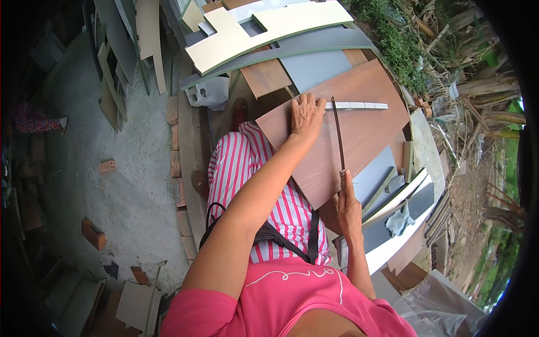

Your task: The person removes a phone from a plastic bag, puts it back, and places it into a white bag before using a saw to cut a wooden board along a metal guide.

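Note:
Across my lap and the pile of boards lies a brown wood-grain board point(365, 135), tilted in view. A narrow white strip point(359, 105), marked off by several cross lines, rests on it. My left hand point(307, 117) presses the strip's left end against the board with bent fingers; the thumb side is partly hidden. In my closed right hand point(349, 205) is a long, thin, dark hacksaw blade point(338, 132), held by its near end, which looks wrapped. The blade points away from me, its far tip beside the strip near my left fingers.
Cream L-shaped and curved panel offcuts point(269, 33) lie at the far end of the pile. A grey rag point(400, 220) lies on boards at right. A white plastic bag point(209, 92) hangs left of the pile. Bricks point(175, 149) edge the concrete floor point(135, 185); another person's patterned clothing point(35, 119) shows far left.

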A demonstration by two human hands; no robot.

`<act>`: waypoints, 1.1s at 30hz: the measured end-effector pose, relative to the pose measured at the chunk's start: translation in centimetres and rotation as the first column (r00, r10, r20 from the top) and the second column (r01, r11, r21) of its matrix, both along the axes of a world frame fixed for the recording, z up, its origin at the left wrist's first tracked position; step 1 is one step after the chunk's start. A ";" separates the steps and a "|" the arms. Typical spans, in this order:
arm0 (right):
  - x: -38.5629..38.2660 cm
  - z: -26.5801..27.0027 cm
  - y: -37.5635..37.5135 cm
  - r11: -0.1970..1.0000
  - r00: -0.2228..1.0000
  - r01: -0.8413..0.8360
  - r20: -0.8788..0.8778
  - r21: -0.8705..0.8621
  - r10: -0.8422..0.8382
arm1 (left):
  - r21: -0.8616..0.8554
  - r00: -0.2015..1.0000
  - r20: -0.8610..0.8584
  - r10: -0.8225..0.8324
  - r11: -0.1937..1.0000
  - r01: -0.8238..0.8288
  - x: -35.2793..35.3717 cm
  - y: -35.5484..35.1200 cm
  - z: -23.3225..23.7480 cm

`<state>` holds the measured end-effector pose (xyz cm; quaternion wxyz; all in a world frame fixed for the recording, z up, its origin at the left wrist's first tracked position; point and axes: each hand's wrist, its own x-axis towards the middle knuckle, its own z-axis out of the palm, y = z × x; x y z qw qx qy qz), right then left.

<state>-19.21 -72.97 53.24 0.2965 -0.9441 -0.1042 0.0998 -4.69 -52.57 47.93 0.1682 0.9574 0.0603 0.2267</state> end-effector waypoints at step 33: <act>11.5 -1.3 6.0 1.000 0.993 0.003 0.118 0.001 -0.003 | 0.125 0.996 -0.083 -0.020 0.992 0.030 0.1 0.1 0.8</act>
